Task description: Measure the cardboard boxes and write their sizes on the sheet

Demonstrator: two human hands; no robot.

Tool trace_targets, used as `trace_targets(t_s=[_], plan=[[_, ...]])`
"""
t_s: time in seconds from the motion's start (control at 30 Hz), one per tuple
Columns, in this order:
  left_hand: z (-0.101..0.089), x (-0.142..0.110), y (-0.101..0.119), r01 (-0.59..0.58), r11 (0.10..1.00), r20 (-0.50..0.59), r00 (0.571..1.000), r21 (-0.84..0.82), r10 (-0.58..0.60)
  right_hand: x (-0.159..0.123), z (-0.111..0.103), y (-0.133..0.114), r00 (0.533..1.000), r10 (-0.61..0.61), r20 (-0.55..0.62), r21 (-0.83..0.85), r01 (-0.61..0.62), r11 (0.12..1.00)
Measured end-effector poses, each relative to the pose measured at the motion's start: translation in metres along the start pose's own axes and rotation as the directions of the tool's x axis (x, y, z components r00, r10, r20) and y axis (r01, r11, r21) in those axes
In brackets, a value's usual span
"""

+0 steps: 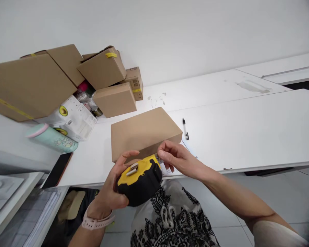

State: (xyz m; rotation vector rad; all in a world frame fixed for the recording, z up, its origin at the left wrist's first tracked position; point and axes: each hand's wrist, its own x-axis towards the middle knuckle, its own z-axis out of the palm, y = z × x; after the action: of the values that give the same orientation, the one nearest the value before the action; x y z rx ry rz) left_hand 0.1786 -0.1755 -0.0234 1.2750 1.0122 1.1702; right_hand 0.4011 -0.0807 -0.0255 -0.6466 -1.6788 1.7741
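Head view: left fingers clamp a yellow-black tape measure; right fingers pinch together beside it.

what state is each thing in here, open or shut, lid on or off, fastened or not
tape measure: held in the left hand; can't tell if its blade is out
cardboard box in front: shut, lying flat
mint bottle: lid on
pen: lying on the table; can't tell if capped
pink wrist strap: fastened round the left wrist
dark flat slab: lying flat, face dark
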Motion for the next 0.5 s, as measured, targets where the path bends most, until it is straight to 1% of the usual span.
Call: trace_targets(t_s=[0.07,0.13,0.17,0.23,0.27,0.3,0.37,0.4,0.43,0.47,0.5], plan=[[0.004,-0.002,0.005,0.036,0.995,0.006,0.999,-0.089,-0.035,0.004,0.002,-0.001,0.999,0.033,0.035,0.064,-0.036,0.997],[0.004,-0.004,0.015,0.057,0.987,-0.030,0.998,-0.147,-0.062,0.009,-0.004,-0.006,0.997,0.031,0.069,0.095,-0.038,0.995],[0.002,-0.004,0.020,0.045,0.987,-0.075,0.996,-0.156,-0.057,0.014,-0.010,-0.010,0.998,0.010,0.057,0.096,-0.016,0.995],[-0.008,-0.004,0.033,-0.008,0.990,-0.211,0.977,-0.143,-0.022,0.026,-0.033,-0.020,0.997,-0.070,-0.041,0.076,0.072,0.995],[-0.016,-0.002,0.039,-0.048,0.990,-0.304,0.953,-0.134,0.006,0.035,-0.047,-0.024,0.982,-0.127,-0.142,0.061,0.137,0.989],[-0.025,0.001,0.044,-0.085,0.988,-0.402,0.915,-0.128,0.026,0.044,-0.062,-0.027,0.959,-0.172,-0.226,0.043,0.187,0.981],[-0.045,0.010,0.052,-0.123,0.985,-0.573,0.819,-0.120,0.032,0.065,-0.091,-0.027,0.914,-0.235,-0.331,0.021,0.256,0.967],[-0.055,0.015,0.054,-0.122,0.985,-0.627,0.779,-0.119,0.021,0.075,-0.103,-0.023,0.903,-0.247,-0.350,0.013,0.268,0.963],[-0.064,0.020,0.055,-0.110,0.987,-0.656,0.754,-0.120,0.005,0.084,-0.112,-0.018,0.900,-0.245,-0.359,0.010,0.266,0.964],[-0.072,0.025,0.055,-0.092,0.988,-0.666,0.745,-0.123,-0.013,0.092,-0.117,-0.011,0.899,-0.240,-0.366,0.010,0.262,0.965],[-0.079,0.029,0.054,-0.076,0.989,-0.664,0.747,-0.127,-0.028,0.099,-0.120,-0.004,0.904,-0.229,-0.361,0.008,0.249,0.969]])
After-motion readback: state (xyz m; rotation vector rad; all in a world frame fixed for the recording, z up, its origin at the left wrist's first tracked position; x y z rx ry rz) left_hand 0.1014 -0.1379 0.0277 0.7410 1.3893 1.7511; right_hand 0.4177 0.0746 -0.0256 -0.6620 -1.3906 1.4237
